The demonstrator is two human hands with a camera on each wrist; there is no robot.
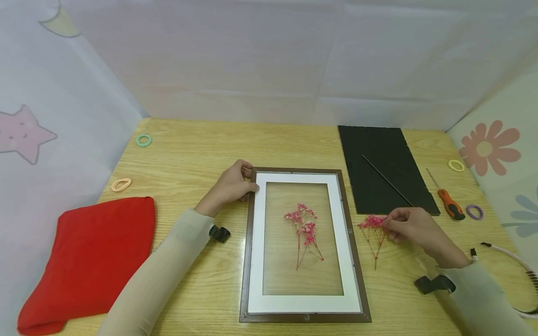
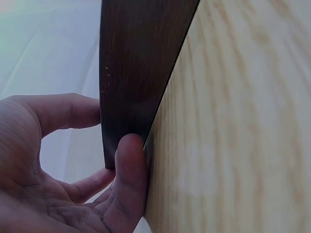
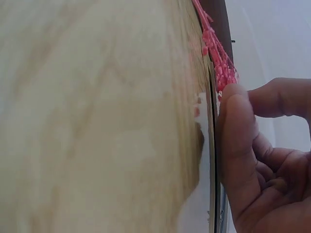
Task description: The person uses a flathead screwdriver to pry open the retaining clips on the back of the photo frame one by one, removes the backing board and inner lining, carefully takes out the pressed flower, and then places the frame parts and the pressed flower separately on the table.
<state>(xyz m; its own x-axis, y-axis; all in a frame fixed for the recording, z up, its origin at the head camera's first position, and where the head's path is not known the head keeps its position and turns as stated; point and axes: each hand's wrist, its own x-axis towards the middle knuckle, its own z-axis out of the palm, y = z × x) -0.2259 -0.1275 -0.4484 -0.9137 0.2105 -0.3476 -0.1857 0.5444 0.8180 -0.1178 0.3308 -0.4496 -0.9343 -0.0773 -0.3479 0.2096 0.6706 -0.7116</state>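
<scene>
A brown picture frame (image 1: 363, 280) with a white mat (image 1: 311, 304) lies in the middle of the table. Inside the mat's opening is a sprig of pink dried flowers (image 1: 308, 228) with thin red stems. At the frame's upper left corner, my left hand (image 1: 231, 183) grips the edge; the left wrist view shows thumb and fingers about the dark frame side (image 2: 138, 63). To the right of the frame, my right hand (image 1: 414, 231) pinches a second pink flower sprig (image 1: 371, 228) by its blossoms, stems toward me. The right wrist view shows thumb and forefinger meeting at that sprig (image 3: 218, 58).
Behind my right hand lies a black backing board (image 1: 378, 172) with a thin dark rod (image 1: 386, 179) across it. An orange-handled screwdriver (image 1: 450, 204), a purple ring (image 1: 475, 212) and a white headband-like loop (image 1: 510, 256) are farther right. A red cloth (image 1: 96, 256) covers the left side.
</scene>
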